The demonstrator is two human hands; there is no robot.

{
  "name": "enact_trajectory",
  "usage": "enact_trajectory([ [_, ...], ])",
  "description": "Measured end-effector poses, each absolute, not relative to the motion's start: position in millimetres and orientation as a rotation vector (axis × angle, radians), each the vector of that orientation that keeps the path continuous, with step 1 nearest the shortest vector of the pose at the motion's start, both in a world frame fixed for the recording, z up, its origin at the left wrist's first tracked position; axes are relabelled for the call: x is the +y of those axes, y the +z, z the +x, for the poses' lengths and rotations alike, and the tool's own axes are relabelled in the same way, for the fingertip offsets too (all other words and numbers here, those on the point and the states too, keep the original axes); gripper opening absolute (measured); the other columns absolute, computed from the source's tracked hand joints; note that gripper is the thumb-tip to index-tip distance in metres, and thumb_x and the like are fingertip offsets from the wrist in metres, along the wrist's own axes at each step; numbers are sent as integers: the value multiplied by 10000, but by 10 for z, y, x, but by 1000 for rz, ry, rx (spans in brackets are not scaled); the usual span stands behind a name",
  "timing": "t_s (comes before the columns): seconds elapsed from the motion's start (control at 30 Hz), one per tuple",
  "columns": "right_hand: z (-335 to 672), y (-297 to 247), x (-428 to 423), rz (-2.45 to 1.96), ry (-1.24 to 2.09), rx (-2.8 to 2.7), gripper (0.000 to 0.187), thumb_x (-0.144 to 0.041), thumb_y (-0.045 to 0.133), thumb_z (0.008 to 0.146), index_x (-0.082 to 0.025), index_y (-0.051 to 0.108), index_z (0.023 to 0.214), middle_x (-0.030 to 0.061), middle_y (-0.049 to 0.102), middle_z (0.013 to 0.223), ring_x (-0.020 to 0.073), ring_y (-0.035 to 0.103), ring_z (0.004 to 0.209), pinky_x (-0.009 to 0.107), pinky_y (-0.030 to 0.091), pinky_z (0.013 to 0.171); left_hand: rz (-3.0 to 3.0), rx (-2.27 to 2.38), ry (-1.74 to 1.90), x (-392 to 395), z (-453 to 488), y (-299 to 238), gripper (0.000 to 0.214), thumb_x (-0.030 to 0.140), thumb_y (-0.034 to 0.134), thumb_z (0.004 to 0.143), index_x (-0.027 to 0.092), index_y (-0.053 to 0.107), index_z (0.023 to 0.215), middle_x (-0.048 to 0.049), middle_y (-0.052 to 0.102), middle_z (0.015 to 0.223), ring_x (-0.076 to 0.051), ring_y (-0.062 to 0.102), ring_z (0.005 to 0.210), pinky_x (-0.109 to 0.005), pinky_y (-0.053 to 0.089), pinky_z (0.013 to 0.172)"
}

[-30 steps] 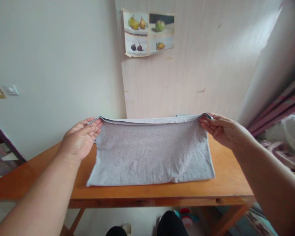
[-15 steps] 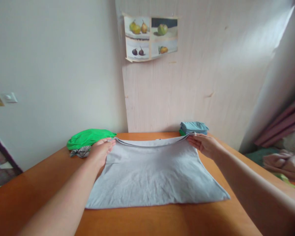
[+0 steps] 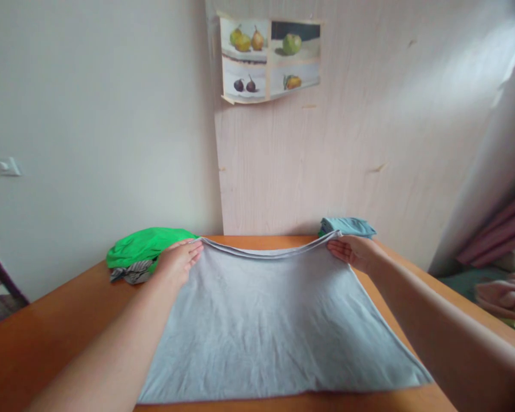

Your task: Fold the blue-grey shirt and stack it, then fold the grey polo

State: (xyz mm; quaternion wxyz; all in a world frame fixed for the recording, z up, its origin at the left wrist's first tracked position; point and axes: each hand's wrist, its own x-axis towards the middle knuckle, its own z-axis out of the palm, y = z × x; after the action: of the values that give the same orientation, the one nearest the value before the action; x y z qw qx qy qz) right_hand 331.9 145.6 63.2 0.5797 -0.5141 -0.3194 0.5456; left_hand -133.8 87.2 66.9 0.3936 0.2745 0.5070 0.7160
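Observation:
A grey folded cloth (image 3: pixel 274 320) lies spread flat on the wooden table (image 3: pixel 47 343). My left hand (image 3: pixel 179 261) pinches its far left corner, fingers closed on the doubled edge. My right hand (image 3: pixel 355 252) grips the far right corner in the same way. Both hands hold the far edge low, close to the tabletop. The cloth's near edge lies toward me on the table.
A crumpled green garment (image 3: pixel 143 246) on top of a striped piece (image 3: pixel 131 273) lies at the far left. A folded blue stack (image 3: pixel 348 226) sits at the far right by the wall. A fruit picture (image 3: pixel 269 58) hangs above. Bedding shows at the right.
Both hands have carried the cloth's held edge down and away from me, from raised in the air to low over the table. The cloth now lies flat and stretched out.

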Motion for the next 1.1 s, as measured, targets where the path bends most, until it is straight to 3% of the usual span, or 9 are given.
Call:
enact_trajectory([
  [0.27,3127,384,1719,-1396,1255,-697,147,-63,547,903,-162,597,806,68,688,624,146,661,486,225,569,476,579,1440,1688,1130,-1205,402,266,21,737,734,173,620,918,-144,758,1042,-265,731,1064,-365,569,910],
  [0.5,3198,284,1843,-1500,1210,-695,117,-97,561,878,-160,584,782,57,656,578,125,596,405,184,478,370,610,1437,1660,1194,-1317,351,118,99,671,798,179,630,875,-149,750,1117,-260,712,1113,-345,562,922],
  [0.6,3178,238,1882,-1506,1177,-705,112,-71,539,860,-162,579,808,66,665,607,141,634,455,212,533,424,623,1433,1649,1213,-1330,304,126,135,674,799,189,642,909,-149,738,1140,-256,711,1113,-354,561,933],
  [0.77,3070,95,1847,-1509,1034,-798,163,-40,583,793,-193,574,848,57,690,699,164,705,604,262,615,595,740,1493,1621,1229,-1242,115,443,171,748,755,233,602,1168,-133,706,1208,-248,717,1086,-349,564,909],
  [0.97,2940,112,1812,-1591,792,-1160,107,-129,607,814,-167,650,905,30,668,685,122,640,563,187,493,490,1313,1806,1413,1356,-1040,55,247,222,671,817,180,665,1061,-109,735,1166,-231,695,1100,-305,529,933],
  [1.1,2745,134,1859,-1661,670,-1509,301,-136,638,782,-144,710,1074,46,721,741,144,653,591,226,500,555,1623,1887,1190,1451,-849,46,194,194,605,851,186,690,1025,-92,753,1128,-217,699,1065,-294,509,942],
])
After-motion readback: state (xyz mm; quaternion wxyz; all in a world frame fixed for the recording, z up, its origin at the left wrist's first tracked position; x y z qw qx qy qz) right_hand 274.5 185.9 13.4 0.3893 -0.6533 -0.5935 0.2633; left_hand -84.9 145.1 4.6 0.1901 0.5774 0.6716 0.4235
